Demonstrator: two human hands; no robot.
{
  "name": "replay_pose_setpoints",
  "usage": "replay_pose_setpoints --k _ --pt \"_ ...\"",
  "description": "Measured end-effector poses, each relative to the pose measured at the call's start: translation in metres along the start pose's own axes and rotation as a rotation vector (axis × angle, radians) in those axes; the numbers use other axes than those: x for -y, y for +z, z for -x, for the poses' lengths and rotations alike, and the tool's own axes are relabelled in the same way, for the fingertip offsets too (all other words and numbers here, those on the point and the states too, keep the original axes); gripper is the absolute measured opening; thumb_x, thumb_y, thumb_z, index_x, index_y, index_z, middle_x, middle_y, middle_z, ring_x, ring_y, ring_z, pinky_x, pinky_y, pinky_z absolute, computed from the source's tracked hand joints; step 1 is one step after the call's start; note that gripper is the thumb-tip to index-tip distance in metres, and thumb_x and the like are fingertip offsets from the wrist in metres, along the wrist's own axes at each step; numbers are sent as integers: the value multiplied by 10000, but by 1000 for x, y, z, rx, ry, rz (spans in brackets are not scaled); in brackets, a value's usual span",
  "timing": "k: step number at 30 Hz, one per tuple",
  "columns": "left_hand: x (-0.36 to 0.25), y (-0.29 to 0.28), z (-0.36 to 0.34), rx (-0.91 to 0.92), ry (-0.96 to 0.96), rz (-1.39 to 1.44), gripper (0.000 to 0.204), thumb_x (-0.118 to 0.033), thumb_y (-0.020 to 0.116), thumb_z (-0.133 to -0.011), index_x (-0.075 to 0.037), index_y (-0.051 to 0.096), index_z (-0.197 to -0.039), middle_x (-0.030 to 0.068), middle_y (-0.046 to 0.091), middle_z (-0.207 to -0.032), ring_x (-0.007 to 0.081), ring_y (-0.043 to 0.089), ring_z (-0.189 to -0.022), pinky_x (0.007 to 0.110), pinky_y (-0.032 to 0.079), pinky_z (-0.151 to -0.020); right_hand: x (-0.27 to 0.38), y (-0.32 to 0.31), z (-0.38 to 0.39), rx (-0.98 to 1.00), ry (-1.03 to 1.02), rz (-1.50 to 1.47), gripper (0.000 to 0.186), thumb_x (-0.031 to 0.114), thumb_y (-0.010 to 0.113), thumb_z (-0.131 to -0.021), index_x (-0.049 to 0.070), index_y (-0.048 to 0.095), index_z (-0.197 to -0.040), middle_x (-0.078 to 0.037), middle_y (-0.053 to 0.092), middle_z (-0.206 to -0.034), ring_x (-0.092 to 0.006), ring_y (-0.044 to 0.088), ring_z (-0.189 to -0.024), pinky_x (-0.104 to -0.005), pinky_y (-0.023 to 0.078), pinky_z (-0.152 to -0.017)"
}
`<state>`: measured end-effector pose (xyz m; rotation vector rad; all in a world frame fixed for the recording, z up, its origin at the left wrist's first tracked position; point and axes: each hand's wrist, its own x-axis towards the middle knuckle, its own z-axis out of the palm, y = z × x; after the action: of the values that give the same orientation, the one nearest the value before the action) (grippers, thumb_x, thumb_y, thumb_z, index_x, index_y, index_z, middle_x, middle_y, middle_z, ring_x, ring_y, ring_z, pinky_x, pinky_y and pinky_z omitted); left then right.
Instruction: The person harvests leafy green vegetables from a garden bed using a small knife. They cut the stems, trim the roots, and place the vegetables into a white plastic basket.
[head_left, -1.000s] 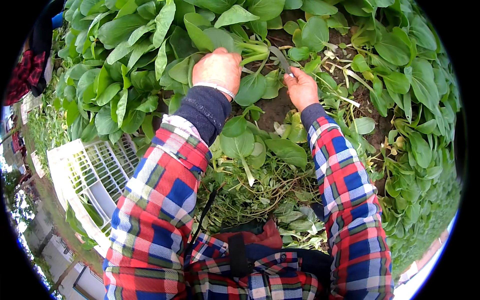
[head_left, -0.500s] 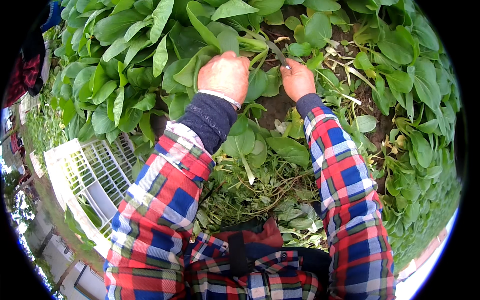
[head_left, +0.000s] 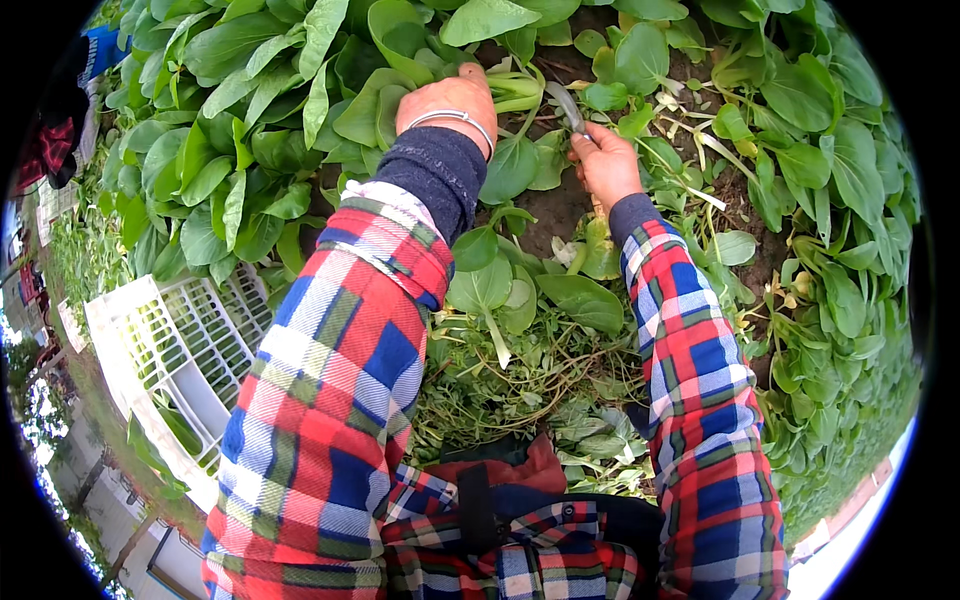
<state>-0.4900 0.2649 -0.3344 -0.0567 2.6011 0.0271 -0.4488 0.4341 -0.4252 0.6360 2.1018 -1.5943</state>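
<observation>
Outdoors; bright daylight. A pale grey surface (head_left: 90, 470), ground or wall unclear, showed left of the white crate (head_left: 122, 345). Dense green crop rows (head_left: 850, 400) stood well to its right; brown soil (head_left: 555, 215) and matted weeds (head_left: 520, 390) lay between.

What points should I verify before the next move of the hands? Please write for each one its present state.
1. Left hand has a hold on the leafy plant: ok, closed around it beside the pale stalks.
2. Right hand holds the knife by its handle end: ok, with the curved blade pointing away from the body.
3. Blade apart from the left hand: ok, the stalks lie between them.
4. Left fingers all in sight: not ok, mostly hidden among leaves.
5. Blade touching the stalks: cannot tell, its tip is very near their base.
6. Sleeves clear of the blade: ok, both cuffs sit behind the hands.
</observation>
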Motion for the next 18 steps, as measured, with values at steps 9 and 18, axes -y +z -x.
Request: replay_pose_setpoints --k 9,18 --pt "5 10 22 -128 130 108 176 -229 525 -758 -88 545 -860 137 592 -791 315 567 -761 413 449 -669 12 6 1 134 141 -156 203 152 492 -813 35 545 -970 -6 503 -606 -78 407 -420 -219 328 -366" --pt "7 11 66 -544 307 274 109 -192 594 -697 -125 544 -766 84 533 -584 263 546 -585 360 445 -522 16 -8 50 -59 -94 -615 260 153 617 -760 35 510 -966 -9 551 -719 -53 469 -511 -178 364 -413"
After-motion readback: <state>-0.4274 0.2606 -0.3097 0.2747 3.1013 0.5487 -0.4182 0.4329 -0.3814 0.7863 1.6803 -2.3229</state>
